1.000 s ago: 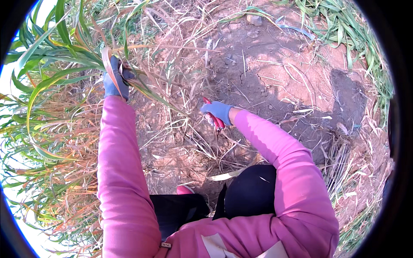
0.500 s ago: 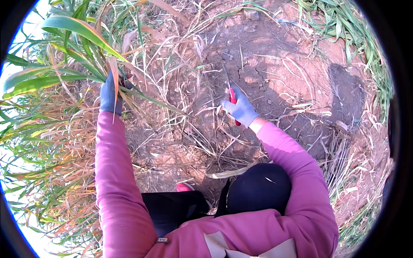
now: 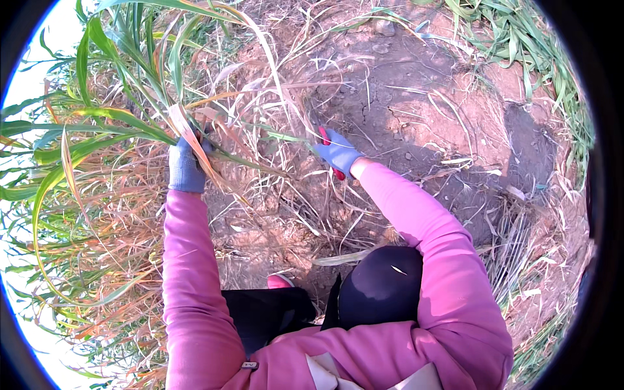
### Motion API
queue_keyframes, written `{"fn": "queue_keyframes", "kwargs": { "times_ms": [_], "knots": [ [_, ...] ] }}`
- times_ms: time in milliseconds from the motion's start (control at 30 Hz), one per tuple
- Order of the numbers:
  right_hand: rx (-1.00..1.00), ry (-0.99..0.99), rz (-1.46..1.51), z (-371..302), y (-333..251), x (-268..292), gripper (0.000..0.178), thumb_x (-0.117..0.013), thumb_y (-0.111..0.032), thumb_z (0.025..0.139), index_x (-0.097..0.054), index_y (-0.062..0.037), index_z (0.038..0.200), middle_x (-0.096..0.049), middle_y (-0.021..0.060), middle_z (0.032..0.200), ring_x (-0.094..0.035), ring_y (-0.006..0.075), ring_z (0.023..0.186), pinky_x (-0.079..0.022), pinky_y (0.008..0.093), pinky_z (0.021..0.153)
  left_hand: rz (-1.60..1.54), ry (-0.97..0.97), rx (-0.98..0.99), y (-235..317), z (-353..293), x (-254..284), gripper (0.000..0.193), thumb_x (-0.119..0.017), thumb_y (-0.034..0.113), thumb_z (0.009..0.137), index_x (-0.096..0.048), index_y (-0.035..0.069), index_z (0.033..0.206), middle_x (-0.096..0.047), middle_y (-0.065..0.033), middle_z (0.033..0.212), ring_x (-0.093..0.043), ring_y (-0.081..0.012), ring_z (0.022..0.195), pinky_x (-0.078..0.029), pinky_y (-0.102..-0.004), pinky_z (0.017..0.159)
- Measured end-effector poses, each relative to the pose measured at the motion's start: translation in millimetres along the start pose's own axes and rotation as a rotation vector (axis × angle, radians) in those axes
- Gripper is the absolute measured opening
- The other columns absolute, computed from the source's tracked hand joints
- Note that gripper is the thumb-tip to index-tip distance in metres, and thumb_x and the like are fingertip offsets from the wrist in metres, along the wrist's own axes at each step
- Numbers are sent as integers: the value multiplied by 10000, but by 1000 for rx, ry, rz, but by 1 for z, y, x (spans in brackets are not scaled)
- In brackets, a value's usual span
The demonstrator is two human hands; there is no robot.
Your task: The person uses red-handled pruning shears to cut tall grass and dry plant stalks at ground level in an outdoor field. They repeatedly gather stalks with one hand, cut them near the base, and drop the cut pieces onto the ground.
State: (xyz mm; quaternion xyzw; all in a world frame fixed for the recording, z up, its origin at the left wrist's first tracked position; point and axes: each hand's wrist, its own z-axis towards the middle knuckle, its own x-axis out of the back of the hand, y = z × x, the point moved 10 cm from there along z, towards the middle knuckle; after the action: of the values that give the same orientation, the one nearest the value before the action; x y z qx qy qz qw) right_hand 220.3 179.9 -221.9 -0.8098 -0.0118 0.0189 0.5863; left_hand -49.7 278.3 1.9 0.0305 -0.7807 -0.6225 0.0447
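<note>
My left hand (image 3: 187,168), in a blue-grey glove, is closed round a bunch of leafy green stalks (image 3: 153,130). Their long leaves, some browned at the edges, fan out to the far left, and the stalk ends point right, toward the bare soil. My right hand (image 3: 340,155), gloved in the same colour, grips a red-handled sickle (image 3: 324,136). Its thin blade is hard to make out against the dry stems. The right hand is to the right of the stalk ends, apart from the left hand.
Standing green and dried plants (image 3: 97,240) crowd the left side. Dry straw and stubble (image 3: 305,208) cover the reddish soil (image 3: 416,123) ahead of my knees. Cut green leaves (image 3: 513,39) lie in a heap at the far right. A small stone (image 3: 385,27) sits at the far edge.
My left hand has come right and slightly nearer with the stalks, which have swung round. My right hand has moved left and a little farther away with the sickle, closing the distance between the hands.
</note>
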Motion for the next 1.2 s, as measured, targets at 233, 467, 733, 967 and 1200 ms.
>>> {"fn": "queue_keyframes", "kwargs": {
  "times_ms": [233, 467, 733, 967, 1200],
  "knots": [
    [26, -51, -56, -3, -32, -6, 307, -609, -279, 837, -591, -57, 1050, -565, 34, 784, -494, 119, 698, -428, 297, 665, 280, -532, 79, -20, -51, -125, 579, -676, 175, 781, -465, 26, 1299, -617, -18, 928, -581, -110, 748, -478, -253, 658],
    [-42, -154, -161, -13, -78, 0, 363, -626, -359, 818, -590, -43, 993, -568, 66, 744, -525, 145, 681, -438, 310, 648, 159, -845, 245, -40, -85, -220, 570, -658, 49, 813, -436, 26, 1338, -602, -65, 1134, -601, -119, 880, -508, -249, 720],
    [-53, -130, -121, -14, -48, 29, 443, -655, -368, 805, -546, -51, 1095, -576, 80, 812, -531, 159, 732, -436, 314, 676, 612, -1099, 92, -55, -120, -295, 284, -665, 168, 851, -607, 12, 1081, -610, -7, 893, -546, -93, 753, -462, -255, 653],
    [-201, -69, -208, -77, 27, 90, 637, -681, -381, 743, -460, -31, 1227, -590, 165, 1106, -596, 305, 959, -435, 412, 846, 496, -458, 40, -19, -27, -180, 169, -612, 228, 867, -566, 66, 878, -515, 15, 702, -487, -102, 631, -406, -269, 576],
    [28, 191, -1282, -100, 0, 86, 431, -654, -327, 761, -523, -64, 1077, -581, 121, 984, -566, 256, 949, -397, 397, 812, 465, -352, -118, -9, -9, -114, 207, -623, 289, 872, -596, 85, 897, -498, 23, 711, -461, -88, 596, -373, -233, 550]
  ]
}}
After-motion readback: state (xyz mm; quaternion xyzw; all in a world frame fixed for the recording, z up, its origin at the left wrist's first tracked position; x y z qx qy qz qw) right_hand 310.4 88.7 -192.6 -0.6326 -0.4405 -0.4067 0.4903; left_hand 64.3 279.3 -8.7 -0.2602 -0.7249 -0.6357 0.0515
